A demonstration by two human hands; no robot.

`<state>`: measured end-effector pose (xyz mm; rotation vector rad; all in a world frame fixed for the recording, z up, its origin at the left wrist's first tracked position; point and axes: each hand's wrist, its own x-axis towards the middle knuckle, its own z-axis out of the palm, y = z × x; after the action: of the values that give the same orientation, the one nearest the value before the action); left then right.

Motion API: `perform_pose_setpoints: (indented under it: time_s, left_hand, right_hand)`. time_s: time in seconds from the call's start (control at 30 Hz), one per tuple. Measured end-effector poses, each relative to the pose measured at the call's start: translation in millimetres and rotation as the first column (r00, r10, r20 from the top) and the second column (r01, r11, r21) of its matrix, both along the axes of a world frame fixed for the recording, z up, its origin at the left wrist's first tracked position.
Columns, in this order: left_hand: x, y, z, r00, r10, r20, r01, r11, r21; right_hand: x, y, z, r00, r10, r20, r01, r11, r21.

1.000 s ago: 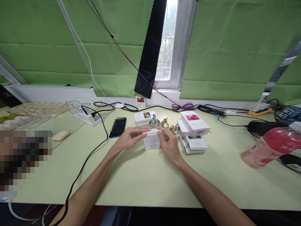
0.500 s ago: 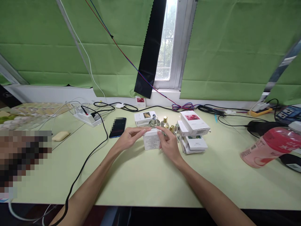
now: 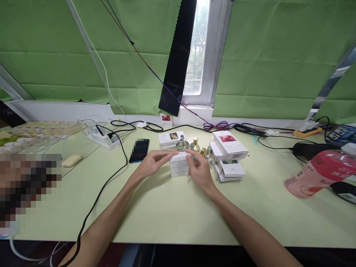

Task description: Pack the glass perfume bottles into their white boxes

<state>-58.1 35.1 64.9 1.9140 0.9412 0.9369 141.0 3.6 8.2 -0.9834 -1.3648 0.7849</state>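
Green fabric panels hang across the back wall behind a pale green tabletop [image 3: 172, 215], with a narrow window strip showing between them. Near the middle of that tabletop stands a small white printed cardboard box [image 3: 179, 167], upright on its base. The left hand [image 3: 151, 164] grips the box from its left side, fingers [image 3: 169, 155] curled over the top edge, closed against the cardboard. The right hand [image 3: 200, 170] presses on the box's right side, its fingers wrapped over the top corner, likewise clamped on it.

Just behind the box cluster several small glass perfume bottles with gold caps [image 3: 194, 145]. Behind the box and slightly left lies a flat white carton with a dark picture on its lid [image 3: 171, 138]. To the right of the box sits a stack of white cartons, the topmost bearing a red flower picture [image 3: 230, 145]. Left of the box, beyond the left hand, a black smartphone [image 3: 139, 150] lies face up. Farther left of the box a white power strip [image 3: 104, 139] rests with a black cable [image 3: 102, 189] running from it toward the near edge. Well to the right of the box lies a pink plastic bottle with a red cap [image 3: 319, 174], tipped on its side.
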Motion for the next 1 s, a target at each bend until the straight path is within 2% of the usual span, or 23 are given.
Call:
perform_pose_setpoints:
  time_s: [0.2, 0.53, 0.83, 1.0]
  left_hand:
    - [0, -1, 0.7, 1.000, -0.008, 0.004, 0.008, 1.000, -0.018]
    - [-2, 3, -7.0, 0.999, -0.020, 0.032, 0.021, 0.999, -0.025]
    - [12, 1, -18.6, 0.987, 0.102, 0.123, -0.096, 0.994, -0.059]
    - [13, 3, -22.2, 0.986, 0.092, 0.140, -0.082, 0.993, -0.079]
  right_hand:
    - [0, 0, 0.1, 1.000, -0.005, -0.006, 0.006, 1.000, 0.005]
    - [-1, 0, 1.7, 0.999, 0.000, -0.041, -0.001, 1.000, -0.030]
    - [-1, 1, 0.2, 0.999, 0.003, -0.054, -0.004, 1.000, -0.019]
    - [-2, 2, -0.7, 0.999, 0.004, -0.050, -0.005, 1.000, -0.016]
